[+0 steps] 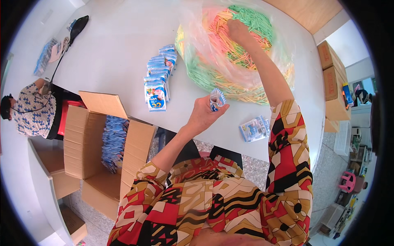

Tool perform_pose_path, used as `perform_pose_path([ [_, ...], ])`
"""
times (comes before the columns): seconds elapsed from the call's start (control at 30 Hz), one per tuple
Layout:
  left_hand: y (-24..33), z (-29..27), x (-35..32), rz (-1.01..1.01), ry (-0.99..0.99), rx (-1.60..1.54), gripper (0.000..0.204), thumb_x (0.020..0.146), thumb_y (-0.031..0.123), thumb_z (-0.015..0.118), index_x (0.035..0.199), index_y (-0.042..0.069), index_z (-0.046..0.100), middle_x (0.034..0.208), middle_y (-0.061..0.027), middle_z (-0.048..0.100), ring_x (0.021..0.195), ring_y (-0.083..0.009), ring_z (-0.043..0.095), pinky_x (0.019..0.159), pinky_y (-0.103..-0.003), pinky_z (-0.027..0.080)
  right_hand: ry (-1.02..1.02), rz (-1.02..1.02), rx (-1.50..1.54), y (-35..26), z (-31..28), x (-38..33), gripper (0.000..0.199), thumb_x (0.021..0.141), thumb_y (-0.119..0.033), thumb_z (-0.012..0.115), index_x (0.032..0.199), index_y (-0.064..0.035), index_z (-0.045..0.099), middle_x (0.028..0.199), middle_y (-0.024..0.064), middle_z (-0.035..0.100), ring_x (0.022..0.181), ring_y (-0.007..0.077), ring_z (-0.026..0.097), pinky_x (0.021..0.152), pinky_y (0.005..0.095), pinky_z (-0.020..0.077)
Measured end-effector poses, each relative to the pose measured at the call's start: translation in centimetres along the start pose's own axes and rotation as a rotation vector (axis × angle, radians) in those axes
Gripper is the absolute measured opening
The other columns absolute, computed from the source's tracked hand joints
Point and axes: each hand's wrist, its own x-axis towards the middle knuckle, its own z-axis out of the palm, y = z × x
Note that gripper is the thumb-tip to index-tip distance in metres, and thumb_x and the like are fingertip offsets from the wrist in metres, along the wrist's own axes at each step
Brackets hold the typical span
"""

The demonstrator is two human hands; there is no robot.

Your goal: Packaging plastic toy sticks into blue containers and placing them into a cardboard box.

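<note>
Fingers of the left hand (202,114) were pinched shut around a small blue-and-white packet (217,99), holding it upright with its mouth open, above the near part of the white counter (123,45). The right hand (238,30) reached far across the counter into a large clear plastic bag (197,28), its fingers curled down among the coloured sticks (246,16) so that I could not tell whether they gripped any. Those sticks lay in a broad heap inside the bag, green at the far and left sides, pink and orange toward the middle, yellow along the near edge.

Left of the held packet, a row of matching packets (158,80) lay overlapped on the counter, running from near to far. Another flat packet (254,129) lay on the counter's near edge, just right of the left hand and below the right forearm.

Near and to the left, beside the counter, stood an open cardboard box (82,139) with blue packets stacked on edge inside it. Farther left sat another person (30,110) in a blue-patterned top. At the counter's far left corner lay a dark object and a few small bags, too small to tell apart. Brown cartons (332,74) were stacked at the right end of the counter.
</note>
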Motion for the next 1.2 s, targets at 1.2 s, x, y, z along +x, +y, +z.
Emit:
perform_pose_path([
  [1.2,0.7,-1.8,-2.3,-0.042,0.040,0.067,0.022,0.082,0.013,0.071,0.072,0.003,0.054,0.065,0.0028,0.052,0.064,-0.0045,0.046,0.058,-0.024,0.041,0.041,-0.224,1.082,-6.4,-10.2,-20.2,0.011,0.078,0.004,0.063,0.077,-0.0024,0.055,0.081,0.0067,0.064,0.076,0.0170,0.061,0.066,0.0270,0.0480],
])
